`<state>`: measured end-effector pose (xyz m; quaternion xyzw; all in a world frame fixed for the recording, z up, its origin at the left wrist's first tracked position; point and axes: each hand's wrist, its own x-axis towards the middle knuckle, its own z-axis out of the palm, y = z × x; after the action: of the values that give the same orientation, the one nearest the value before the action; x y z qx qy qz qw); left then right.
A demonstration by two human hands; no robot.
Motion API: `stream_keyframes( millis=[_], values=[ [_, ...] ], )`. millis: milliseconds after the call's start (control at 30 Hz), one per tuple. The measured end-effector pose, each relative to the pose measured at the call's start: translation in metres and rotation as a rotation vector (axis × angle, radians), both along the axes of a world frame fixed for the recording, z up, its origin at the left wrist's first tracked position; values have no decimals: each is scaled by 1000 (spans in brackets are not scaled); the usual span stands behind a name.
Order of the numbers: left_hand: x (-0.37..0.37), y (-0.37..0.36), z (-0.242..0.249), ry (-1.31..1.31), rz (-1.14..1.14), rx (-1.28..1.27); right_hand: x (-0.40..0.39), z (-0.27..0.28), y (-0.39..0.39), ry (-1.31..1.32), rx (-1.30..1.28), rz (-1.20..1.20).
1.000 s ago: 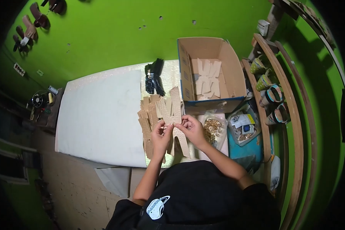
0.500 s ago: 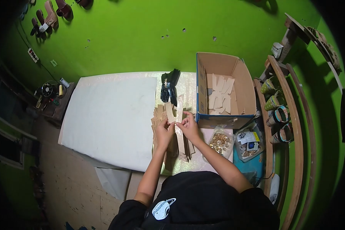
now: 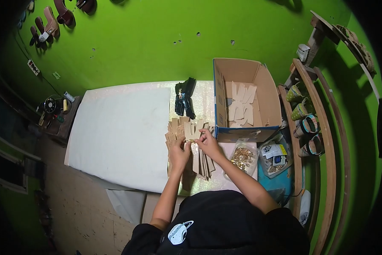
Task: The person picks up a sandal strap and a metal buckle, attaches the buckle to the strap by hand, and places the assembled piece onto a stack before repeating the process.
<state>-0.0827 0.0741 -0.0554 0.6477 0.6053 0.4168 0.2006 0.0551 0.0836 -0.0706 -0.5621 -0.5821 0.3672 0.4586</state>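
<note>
Over the stacks on the table, my left hand [image 3: 179, 152] pinches the left side of a beige strap piece [image 3: 193, 129], which looks like a sandal upper. My right hand [image 3: 210, 146] is on the other side, thumb and fingertips closed at a small gold ornament [image 3: 192, 140] in the middle of the piece. The fingertips partly hide the ornament. Under and beside my hands lie stacks of tan strap pieces [image 3: 172, 132] and more beige strips [image 3: 207, 167]. Behind them is a bundle of shiny black straps [image 3: 185, 100].
An open cardboard box [image 3: 246, 135] holding beige cutouts stands at the back right. Nearer are a clear tub of gold ornaments [image 3: 243, 156] and another plastic container [image 3: 276, 157]. A white sheet [image 3: 123, 134] covers the table's left. A wooden rack [image 3: 308, 127] with shoes stands at right.
The long beige strip that stood up between my hands is now lower and flatter, and the gold ornament shows at its middle. The view has shifted slightly.
</note>
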Motion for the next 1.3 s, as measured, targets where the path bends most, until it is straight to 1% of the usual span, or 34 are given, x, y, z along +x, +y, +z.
stream_keyframes(
  millis=[67, 300, 367, 500, 600, 767, 833, 900, 933, 1000, 1033, 1100, 1200, 1300],
  values=[
    [0, -2, 3, -50, 5, -125, 2, 0, 0, -8, -14, 11],
    [1, -5, -3, -25, -12, -134, 8, -1, 0, -14, 23, 71],
    [1, -4, -11, -7, -11, -36, 9, 2, -4, -27, 14, 66],
    [2, -8, -2, -14, -32, -44, 8, 2, -9, -48, 14, 42],
    [4, -9, -2, -45, -54, -70, 9, 2, -10, -10, 30, 39],
    [6, -10, 5, -151, -74, -189, 11, 6, -9, 12, 31, 41],
    [7, -10, 4, -147, -80, -195, 11, 7, -10, 16, 35, 40],
    [7, -10, -1, -141, -86, -203, 11, 12, -10, -21, 108, 46],
    [7, -10, -4, -146, -83, -174, 11, 15, -12, -21, 107, 45],
    [8, -10, -6, -151, -81, -146, 13, 21, -16, -159, 78, 52],
    [8, -11, -5, -140, -89, -125, 13, 21, -16, -159, 76, 52],
    [8, -13, -2, -130, -95, -108, 11, 21, -16, -238, 188, 43],
    [8, -15, -1, -130, -91, -101, 9, 21, -14, -221, 232, 93],
    [7, -14, -4, -129, -76, -104, 7, 15, -12, -198, 209, 100]
  ],
)
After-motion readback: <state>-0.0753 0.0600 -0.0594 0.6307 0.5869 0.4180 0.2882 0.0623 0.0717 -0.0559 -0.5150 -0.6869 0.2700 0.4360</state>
